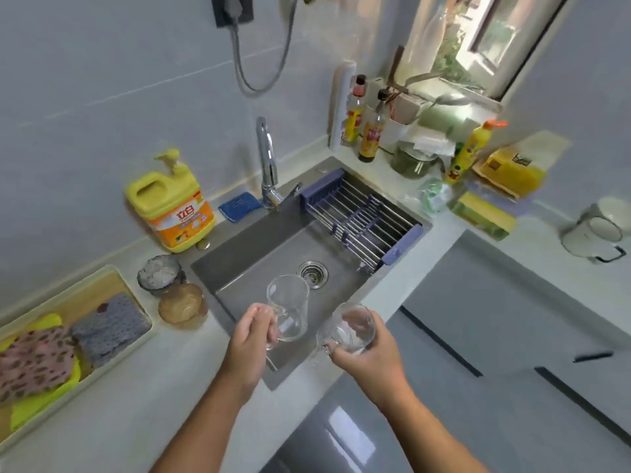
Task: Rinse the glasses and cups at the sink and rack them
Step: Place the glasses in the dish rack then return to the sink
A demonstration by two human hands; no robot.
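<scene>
1. Two clear mugs are held above the near end of the sink (259, 247). The left mug (288, 308) stands about upright, mouth up, handle turned to the person's left. The right mug (353, 331) is just beside it, apart, with its handle turned toward the left hand's side.
2. Left hand (252, 339): fingers curled round the left mug's handle. Right hand (372, 353): fingers wrapped round the right mug's body from the right, the handle left free.
3. Key relation: the tap (268, 158) rises at the sink's back rim, beyond the left mug and roughly in line with its long axis. No water shows at the spout. The left mug is the nearer, so it probably rinses first.
4. The rack (362, 213) spans the sink's far right end, beyond the right mug and on the right hand's side. Neither mug is racked yet.
5. Drain (313, 274): just beyond the left mug's rim.
6. On the counter to the left are a detergent jug (169, 203), a grey bowl (159, 274) and an amber bowl (182, 307).
</scene>
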